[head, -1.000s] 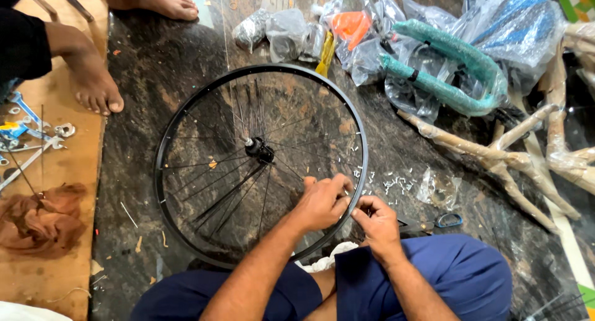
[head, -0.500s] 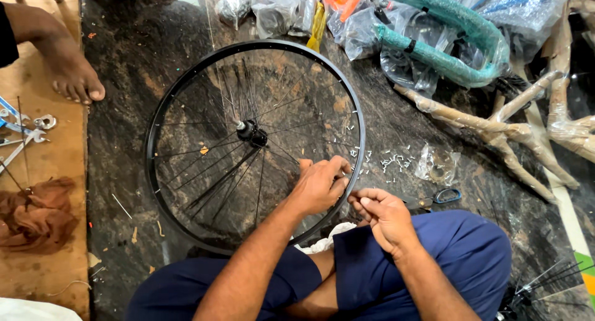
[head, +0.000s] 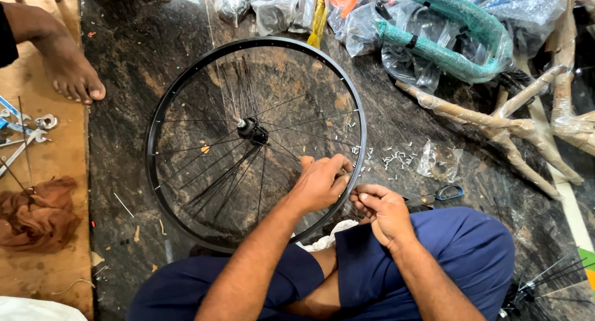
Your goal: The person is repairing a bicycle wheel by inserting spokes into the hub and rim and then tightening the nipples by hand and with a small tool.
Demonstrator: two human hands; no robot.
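A black bicycle wheel rim (head: 162, 104) with thin spokes and a hub (head: 251, 130) lies flat on the dark stone floor. I sit cross-legged in blue trousers at its near edge. My left hand (head: 321, 183) reaches over the rim's lower right part, fingers closed on a spoke end where it meets the rim. My right hand (head: 379, 207) is just outside the rim, touching the left hand, with thumb and fingers pinched on something small that I cannot make out. Small silver spoke nipples (head: 392, 157) lie scattered right of the rim.
A blue-handled tool (head: 439, 197) and a clear plastic bag (head: 437, 163) lie to the right. A teal wrapped bicycle frame (head: 447, 43) and paper-wrapped parts (head: 496, 127) fill the far right. Another person's foot (head: 71, 73), spanners (head: 25, 135) and a brown cloth (head: 36, 213) are at left.
Both hands stay at the same spot on the rim, the right hand drawn a little closer to the left. The view has tilted down slightly.
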